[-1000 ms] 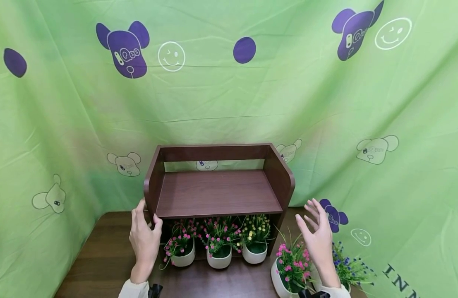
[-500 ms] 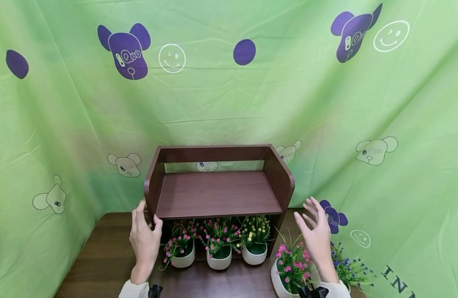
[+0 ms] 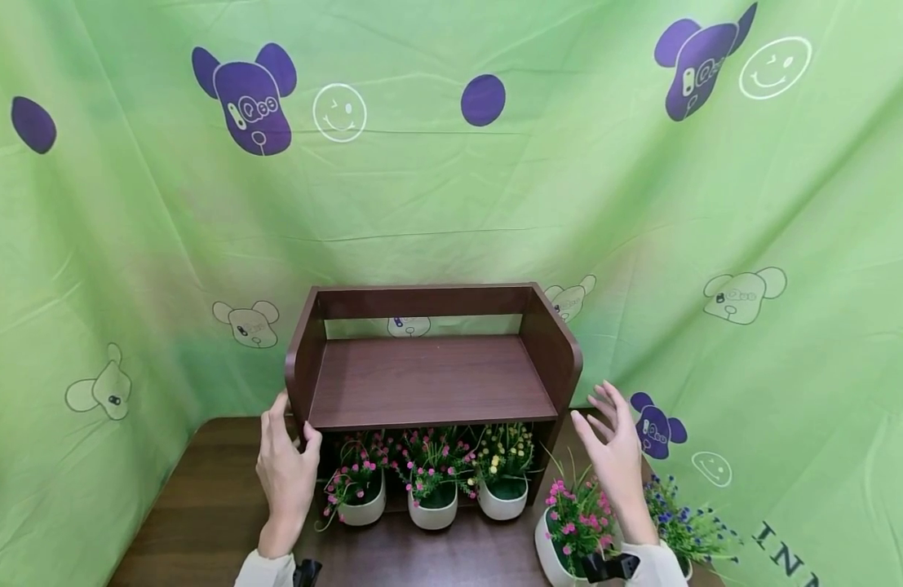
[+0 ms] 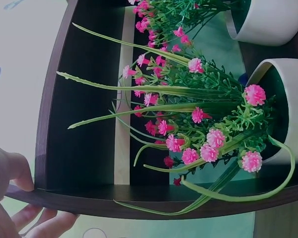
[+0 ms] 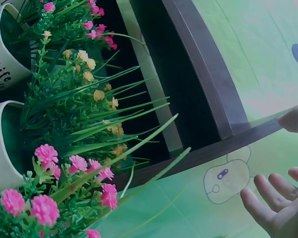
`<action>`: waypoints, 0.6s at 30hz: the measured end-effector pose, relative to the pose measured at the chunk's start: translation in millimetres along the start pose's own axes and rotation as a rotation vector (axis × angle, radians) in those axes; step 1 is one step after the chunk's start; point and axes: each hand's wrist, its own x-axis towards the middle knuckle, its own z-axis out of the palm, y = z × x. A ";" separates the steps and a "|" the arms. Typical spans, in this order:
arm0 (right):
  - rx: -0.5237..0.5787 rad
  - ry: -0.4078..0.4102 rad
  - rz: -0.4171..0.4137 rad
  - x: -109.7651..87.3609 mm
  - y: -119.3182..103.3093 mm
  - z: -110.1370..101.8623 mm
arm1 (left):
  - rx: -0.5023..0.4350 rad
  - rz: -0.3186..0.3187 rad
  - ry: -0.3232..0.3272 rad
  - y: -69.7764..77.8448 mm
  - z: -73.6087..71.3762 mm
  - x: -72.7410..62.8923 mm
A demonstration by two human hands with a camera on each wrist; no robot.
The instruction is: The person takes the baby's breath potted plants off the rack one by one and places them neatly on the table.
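Note:
A dark brown two-level wooden shelf (image 3: 432,379) stands on the table. My left hand (image 3: 288,473) grips its left side panel. In the left wrist view the thumb (image 4: 20,171) lies at the front edge and the other fingers are on the outer face. My right hand (image 3: 618,456) is held in the air just right of the shelf, fingers spread and slightly bent, holding nothing. Under the upper board stand three white pots: two with pink flowers (image 3: 361,509) (image 3: 432,514) and one with yellow flowers (image 3: 502,501).
Below my right hand, a white pot with pink flowers (image 3: 554,554) stands at the front right of the table (image 3: 201,489). Beside it is a plant with blue flowers (image 3: 689,526), partly hidden by my forearm. A green printed cloth (image 3: 436,204) hangs behind and around.
My right hand has moved a little left and up, closer to the shelf's right side. The left hand keeps its grip, and the shelf and pots stay in place.

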 end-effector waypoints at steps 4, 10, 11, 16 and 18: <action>-0.009 -0.005 -0.008 1.1 0.6 3.3 | 0.004 -0.002 -0.009 0.4 -0.5 -0.5; 0.010 -0.024 -0.007 2.9 -4.6 10.9 | 0.001 0.004 -0.008 0.2 -1.8 0.2; 0.013 -0.027 -0.004 4.0 -5.8 13.0 | 0.002 0.005 -0.006 0.0 -2.0 0.6; 0.027 -0.035 -0.018 9.4 -11.5 24.1 | -0.001 0.003 -0.003 0.2 -2.2 1.3; 0.016 -0.023 -0.027 9.9 -11.4 27.0 | -0.001 0.002 -0.010 0.5 -1.7 0.6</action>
